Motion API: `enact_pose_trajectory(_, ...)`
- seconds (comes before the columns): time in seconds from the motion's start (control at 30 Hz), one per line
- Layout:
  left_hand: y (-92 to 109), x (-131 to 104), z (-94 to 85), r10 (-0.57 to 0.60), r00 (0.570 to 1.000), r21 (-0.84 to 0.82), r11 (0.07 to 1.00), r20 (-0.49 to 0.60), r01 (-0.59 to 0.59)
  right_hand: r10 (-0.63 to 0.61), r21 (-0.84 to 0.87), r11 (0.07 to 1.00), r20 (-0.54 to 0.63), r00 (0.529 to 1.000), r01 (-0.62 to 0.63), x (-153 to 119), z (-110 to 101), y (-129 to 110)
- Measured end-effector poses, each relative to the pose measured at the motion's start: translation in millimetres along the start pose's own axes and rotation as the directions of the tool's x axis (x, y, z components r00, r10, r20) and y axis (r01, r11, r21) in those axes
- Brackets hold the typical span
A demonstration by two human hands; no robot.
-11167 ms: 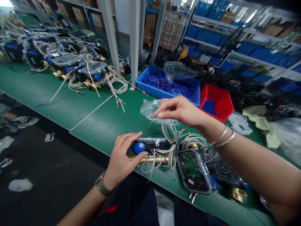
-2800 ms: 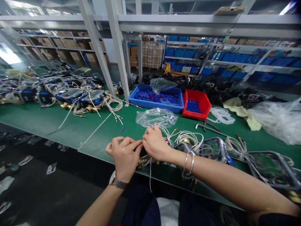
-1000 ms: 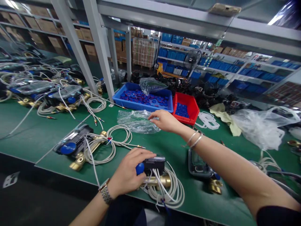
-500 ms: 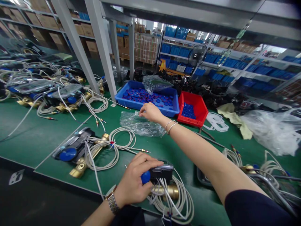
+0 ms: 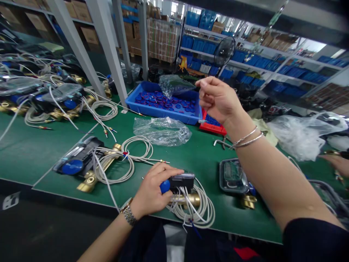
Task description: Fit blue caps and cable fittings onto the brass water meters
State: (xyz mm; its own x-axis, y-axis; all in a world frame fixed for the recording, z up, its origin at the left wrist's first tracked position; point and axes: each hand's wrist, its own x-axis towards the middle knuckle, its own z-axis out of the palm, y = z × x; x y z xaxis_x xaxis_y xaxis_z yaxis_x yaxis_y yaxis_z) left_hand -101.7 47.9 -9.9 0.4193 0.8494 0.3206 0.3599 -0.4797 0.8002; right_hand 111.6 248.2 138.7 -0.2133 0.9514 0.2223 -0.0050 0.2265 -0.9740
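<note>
My left hand (image 5: 152,189) grips a small meter near the bench's front edge, thumb and fingers around its blue cap (image 5: 164,186). The meter has a black body (image 5: 182,180) on a brass pipe (image 5: 189,199), with a coil of white cable (image 5: 200,213) under it. My right hand (image 5: 218,98) is raised above the bench in front of the bins. Its thumb and fingers are pinched on a small pale part that I can barely make out. A clear plastic bag (image 5: 162,131) lies on the green mat below and left of that hand.
A finished meter with coiled cable (image 5: 75,163) lies left. An open-lidded meter (image 5: 233,176) lies right. Behind stand a blue bin (image 5: 163,114) of blue discs and a red bin (image 5: 212,128). Many wired meters (image 5: 46,98) pile far left. Another person's hand (image 5: 338,163) shows at right.
My right hand has come up and back from the clear plastic bag with its fingers pinched. My left hand stays on the meter's blue cap.
</note>
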Motion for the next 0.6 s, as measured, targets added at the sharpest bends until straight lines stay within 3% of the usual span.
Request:
enact_pose_trajectory(0.1,3.9,-2.0,2.1,-0.048,0.999,0.096,0.994,-0.019,0.049,0.250,-0.161,0.959,0.089,0.964,-0.234,-43.2,-5.9,7.5)
enact_pose_trajectory(0.2,6.5,-7.4,6.3,-0.092,0.992,0.181,0.978,-0.087,0.107,0.380,-0.243,0.913,0.211,0.901,-0.328,-82.4,-6.9,20.7)
enact_pose_trajectory(0.3,6.5,-13.6,10.1,-0.108,0.986,0.216,0.967,-0.129,0.134,0.377,-0.290,0.912,0.317,0.870,-0.289,-110.1,-4.9,32.8)
enact_pose_trajectory(0.43,6.3,-17.4,11.3,-0.108,0.985,0.249,0.958,-0.138,0.140,0.370,-0.347,0.907,0.388,0.844,-0.238,-126.3,-2.3,44.6)
enact_pose_trajectory(0.6,8.5,-16.4,11.1,-0.112,0.985,0.266,0.953,-0.135,0.145,0.359,-0.436,0.871,0.253,0.898,-0.225,-127.7,-3.1,52.7)
